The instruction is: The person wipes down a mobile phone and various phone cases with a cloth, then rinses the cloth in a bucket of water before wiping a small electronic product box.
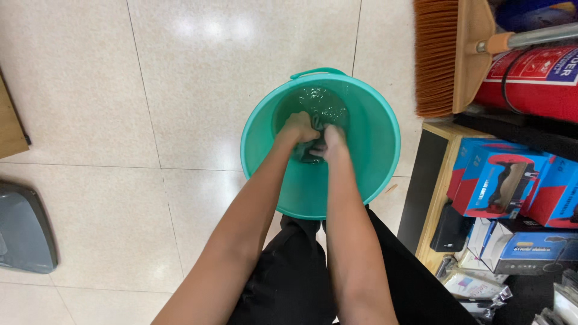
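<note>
Down we look into a teal bucket [373, 156] standing on the pale tiled floor [198, 72], just in front of our dark trousers [289, 277]. There is water [325, 102] in the bottom, and both our arms reach down into it. Our left hand [299, 127] is bunched up, fingers clenched on a dark wet cloth [314, 123]. Our right hand [333, 139] sits hard against it, fingers curled over the same cloth, so the two hands meet knuckle to knuckle with the cloth squeezed between them, low in the bucket at the water.

Off to our right, a broom [436, 57] with orange bristles leans beside a red fire extinguisher [530, 78]. Below those, a wooden shelf [436, 180] carries red and blue boxes [500, 183]. At the far left edge of the floor lies a grey object [24, 229]; we cannot tell what it is.
</note>
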